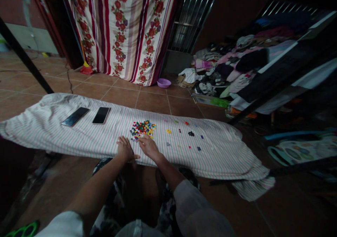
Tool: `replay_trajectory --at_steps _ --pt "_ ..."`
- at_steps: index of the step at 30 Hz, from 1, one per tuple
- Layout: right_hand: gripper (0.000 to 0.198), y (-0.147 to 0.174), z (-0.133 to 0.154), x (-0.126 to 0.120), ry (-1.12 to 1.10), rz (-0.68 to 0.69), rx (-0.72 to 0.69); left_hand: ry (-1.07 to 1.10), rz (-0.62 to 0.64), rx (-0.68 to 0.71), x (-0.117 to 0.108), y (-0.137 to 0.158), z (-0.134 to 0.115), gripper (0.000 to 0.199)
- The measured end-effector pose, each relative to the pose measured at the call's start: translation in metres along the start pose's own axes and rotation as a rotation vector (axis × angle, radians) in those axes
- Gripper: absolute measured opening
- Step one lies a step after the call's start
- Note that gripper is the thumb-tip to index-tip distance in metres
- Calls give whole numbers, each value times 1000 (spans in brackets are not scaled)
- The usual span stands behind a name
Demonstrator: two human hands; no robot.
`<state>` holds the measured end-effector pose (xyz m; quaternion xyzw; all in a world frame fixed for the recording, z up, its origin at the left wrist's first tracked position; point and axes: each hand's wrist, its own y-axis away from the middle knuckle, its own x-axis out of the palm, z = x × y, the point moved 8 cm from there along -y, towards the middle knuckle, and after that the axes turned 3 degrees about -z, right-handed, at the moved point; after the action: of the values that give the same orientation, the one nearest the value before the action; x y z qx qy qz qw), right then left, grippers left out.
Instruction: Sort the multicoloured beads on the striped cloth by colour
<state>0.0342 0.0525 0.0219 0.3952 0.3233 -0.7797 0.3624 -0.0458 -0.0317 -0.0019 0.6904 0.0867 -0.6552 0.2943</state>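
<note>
A heap of small, many-coloured beads (143,127) lies on a striped cloth (110,139). My right hand (149,146) reaches to the near edge of the heap, fingertips drawn together; whatever they may hold is too small to make out. Just left of it, my left hand (124,148) rests on the front of the cloth with its fingers apart and nothing in it. Right of the heap sit small single-colour clusters, among them yellow beads (169,131), black beads (191,134), orange-red beads (186,123) and dark blue-grey beads (199,148).
Two phones, a larger one (76,116) and a smaller one (101,115), lie at the left on the cloth. Beyond stand a purple basin (164,83), a floral curtain (126,33) and a pile of clothes (226,68). A dark pole (26,56) slants at the left.
</note>
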Motion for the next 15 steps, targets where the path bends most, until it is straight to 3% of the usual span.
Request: replay_trajectory --at_steps 8,15 --pt "23 -31 29 18 131 127 90 -58 40 -6 -4 5 -2 130" --pt "28 -40 37 24 261 246 196 -102 -16 0 -6 7 -3 123"
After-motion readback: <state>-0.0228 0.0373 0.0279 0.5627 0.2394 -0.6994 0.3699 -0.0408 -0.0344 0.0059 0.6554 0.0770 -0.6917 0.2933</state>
